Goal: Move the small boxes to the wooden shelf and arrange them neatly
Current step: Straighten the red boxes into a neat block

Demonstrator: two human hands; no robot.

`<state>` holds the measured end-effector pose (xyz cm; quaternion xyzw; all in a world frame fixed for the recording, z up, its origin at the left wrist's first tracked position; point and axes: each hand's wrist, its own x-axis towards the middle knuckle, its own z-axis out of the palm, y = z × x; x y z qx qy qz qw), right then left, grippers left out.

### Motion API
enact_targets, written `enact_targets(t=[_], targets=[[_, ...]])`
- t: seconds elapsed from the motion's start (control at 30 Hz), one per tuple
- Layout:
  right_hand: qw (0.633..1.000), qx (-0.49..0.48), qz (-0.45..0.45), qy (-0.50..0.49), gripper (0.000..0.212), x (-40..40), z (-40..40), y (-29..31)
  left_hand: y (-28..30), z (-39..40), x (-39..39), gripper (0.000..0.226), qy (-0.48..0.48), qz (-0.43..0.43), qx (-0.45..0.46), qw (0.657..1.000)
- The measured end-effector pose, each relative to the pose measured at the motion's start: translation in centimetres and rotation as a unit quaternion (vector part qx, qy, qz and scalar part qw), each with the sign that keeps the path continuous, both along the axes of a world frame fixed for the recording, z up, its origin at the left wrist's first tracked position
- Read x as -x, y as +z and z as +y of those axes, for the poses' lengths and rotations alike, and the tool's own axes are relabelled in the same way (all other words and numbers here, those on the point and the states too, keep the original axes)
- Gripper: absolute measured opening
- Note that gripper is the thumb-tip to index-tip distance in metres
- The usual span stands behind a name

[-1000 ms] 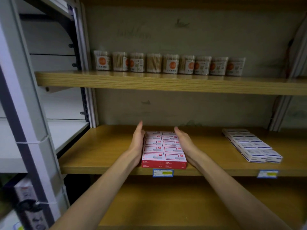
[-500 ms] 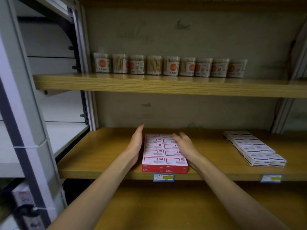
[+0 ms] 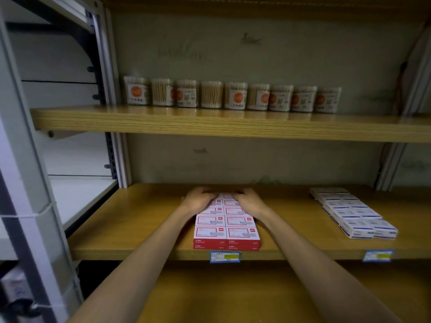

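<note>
The left hand [image 3: 197,200] and right hand [image 3: 248,201] curl over the far end of the red boxes [image 3: 226,226] (two tidy columns) at the wooden shelf [image 3: 144,220] front edge; squaring is underway, release next.

Boxes [image 3: 226,226] on shelf [image 3: 144,220] — jars [image 3: 231,96] on the board above.

I was looking into a dim shelving bay backed by a scuffed grey-green wall [image 3: 268,57], marked with faint scribbles. An upper wooden board [image 3: 210,123] crossed the view, and a row of clear tubs of cotton swabs [image 3: 233,95] stood along its back near twelve o'clock. At nine o'clock stood a white metal rack [image 3: 77,194] with slotted grey uprights [image 3: 109,73]. Light was low and warm, brightest on the board edges.
</note>
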<state>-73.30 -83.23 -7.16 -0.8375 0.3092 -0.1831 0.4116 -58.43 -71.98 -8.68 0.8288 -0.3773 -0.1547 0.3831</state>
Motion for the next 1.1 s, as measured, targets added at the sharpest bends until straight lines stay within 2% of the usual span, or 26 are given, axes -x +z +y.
enact_targets(t=[0.1, 0.2, 0.27, 0.6, 0.7, 0.77, 0.83, 0.87, 0.93, 1.0, 1.1], targets=[[1.000, 0.009, 0.022, 0.002, 0.030, -0.6, -0.3, -0.2, 0.8, 0.4, 0.7, 0.059, 0.003, -0.009, -0.017, 1.000], [0.996, 0.049, 0.069, -0.004, 0.046, -1.4, -1.2, -0.8, 1.4, 0.7, 1.5, 0.060, -0.003, -0.032, -0.042, 0.999], [0.994, 0.061, 0.086, -0.007, 0.054, -2.5, -2.7, -1.8, 1.8, 1.1, 2.0, 0.052, -0.009, -0.044, -0.056, 0.997], [0.995, 0.045, 0.085, -0.016, 0.041, -1.2, -1.3, -0.7, 2.1, 1.1, 2.4, 0.038, -0.006, -0.063, -0.068, 0.996], [0.999, -0.018, 0.020, -0.019, 0.037, 0.3, 0.6, 0.6, 1.8, 1.2, 2.1, 0.037, -0.018, 0.000, -0.037, 0.999], [0.994, -0.095, -0.041, -0.028, 0.032, 1.7, 2.1, 1.4, 1.8, 1.5, 2.2, 0.041, -0.022, 0.082, 0.042, 0.996], [0.981, -0.167, -0.092, -0.034, 0.043, 2.8, 2.7, 1.2, 2.7, 3.1, 3.8, 0.052, 0.012, 0.185, 0.145, 0.972], [0.975, -0.191, -0.110, -0.036, 0.055, 3.2, 2.8, 1.0, 3.2, 4.0, 4.9, 0.055, 0.032, 0.230, 0.181, 0.956], [0.967, -0.217, -0.132, -0.035, 0.065, 3.7, 3.4, 0.5, 3.3, 5.4, 6.3, 0.052, 0.025, 0.296, 0.226, 0.928], [0.962, -0.235, -0.134, -0.034, 0.064, 4.3, 4.6, 0.7, 3.2, 6.4, 7.6, 0.051, 0.003, 0.318, 0.231, 0.920], [0.976, -0.188, -0.106, -0.028, 0.063, 4.8, 6.2, 1.7, 4.1, 7.5, 9.2, 0.049, 0.011, 0.316, 0.220, 0.923]])
